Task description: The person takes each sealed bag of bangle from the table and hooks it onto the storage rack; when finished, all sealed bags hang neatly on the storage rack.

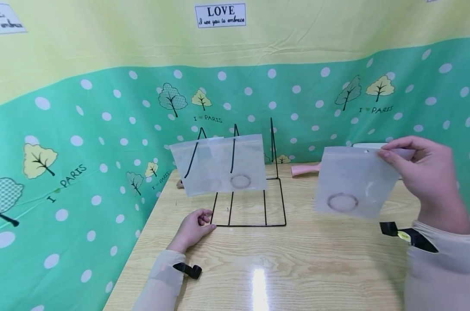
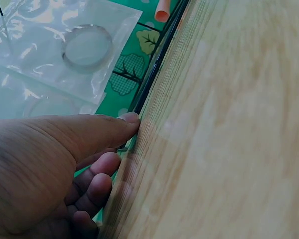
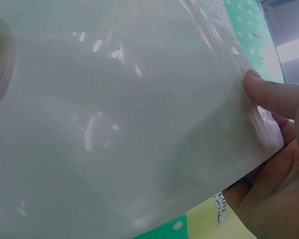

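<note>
My right hand (image 1: 429,172) pinches the top right corner of a clear zip bag (image 1: 359,177), held up right of the rack. A bangle (image 1: 342,201) lies low inside that bag. The black wire display rack (image 1: 258,225) stands on the table, and my left hand (image 1: 192,231) grips its front left corner, thumb on the rod in the left wrist view. Two more clear bags hang on the rack's left and middle prongs, overlapping. A bangle (image 1: 240,181) shows through the middle bag (image 1: 250,155). The right prong (image 1: 272,138) carries no bag.
A pink tapered object (image 1: 305,169) lies at the back of the table (image 1: 316,268), partly behind the held bag. A white object (image 1: 368,145) shows behind that bag. Left of the rack is a small brown item (image 1: 180,184). A patterned green and yellow curtain (image 1: 114,116) surrounds the table.
</note>
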`<state>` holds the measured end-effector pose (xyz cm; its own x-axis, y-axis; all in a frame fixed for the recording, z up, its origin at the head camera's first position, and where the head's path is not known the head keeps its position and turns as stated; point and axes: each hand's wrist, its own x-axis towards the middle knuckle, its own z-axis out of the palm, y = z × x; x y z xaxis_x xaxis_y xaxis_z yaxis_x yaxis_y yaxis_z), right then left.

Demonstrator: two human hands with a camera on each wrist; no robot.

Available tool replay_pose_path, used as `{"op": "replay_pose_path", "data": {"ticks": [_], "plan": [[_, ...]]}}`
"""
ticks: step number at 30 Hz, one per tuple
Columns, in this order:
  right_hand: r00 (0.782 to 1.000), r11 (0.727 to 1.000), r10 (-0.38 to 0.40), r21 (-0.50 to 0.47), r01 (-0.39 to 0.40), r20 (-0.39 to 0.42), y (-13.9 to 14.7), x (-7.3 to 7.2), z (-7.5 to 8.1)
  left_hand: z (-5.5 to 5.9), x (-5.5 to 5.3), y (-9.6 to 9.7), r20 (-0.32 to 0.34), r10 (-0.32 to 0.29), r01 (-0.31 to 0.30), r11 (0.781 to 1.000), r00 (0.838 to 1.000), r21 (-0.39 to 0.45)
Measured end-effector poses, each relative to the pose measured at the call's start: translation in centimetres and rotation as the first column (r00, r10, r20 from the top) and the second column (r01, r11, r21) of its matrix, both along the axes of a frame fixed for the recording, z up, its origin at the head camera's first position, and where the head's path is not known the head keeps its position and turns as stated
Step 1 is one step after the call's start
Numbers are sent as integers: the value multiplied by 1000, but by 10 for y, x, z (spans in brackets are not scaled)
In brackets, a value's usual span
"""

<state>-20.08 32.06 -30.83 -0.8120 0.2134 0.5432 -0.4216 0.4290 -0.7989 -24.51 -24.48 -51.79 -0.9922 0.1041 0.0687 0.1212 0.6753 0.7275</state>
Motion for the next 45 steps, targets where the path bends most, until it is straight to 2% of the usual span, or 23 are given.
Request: {"op": "replay_pose_path", "data": {"ticks": [3, 12, 20, 26, 29, 33, 41, 45], "plan": [[1000, 1000, 8, -24, -8, -20, -5, 1, 1, 1, 0, 0, 2, 1, -1, 1000, 1000, 2], [986, 981, 79, -165, -104, -148, -17, 3, 2, 1, 1, 1, -5, -5, 5, 1000, 1000, 1], [972, 973, 87, -190, -130, -220, -29, 7, 5, 0, 1, 1, -5, -13, 13, 1000, 1000, 2], [965, 955, 117, -239, -174, -235, -36, 9, 5, 1, 1, 1, -5, -13, 13, 1000, 1000, 6], [950, 930, 167, -276, -241, -265, -40, 8, 4, 0, 1, 1, -5, -16, 16, 1000, 1000, 7], [937, 918, 206, -276, -285, -282, -45, 6, 2, 1, 2, 1, -8, -12, 12, 1000, 1000, 9], [932, 922, 236, -240, -304, -276, -56, 4, -2, 2, 3, 2, -1, 1, -1, 999, 1000, 33], [923, 915, 270, -224, -335, -276, -61, 3, -3, 5, 4, 5, -26, -5, 6, 999, 1000, 43]]}}
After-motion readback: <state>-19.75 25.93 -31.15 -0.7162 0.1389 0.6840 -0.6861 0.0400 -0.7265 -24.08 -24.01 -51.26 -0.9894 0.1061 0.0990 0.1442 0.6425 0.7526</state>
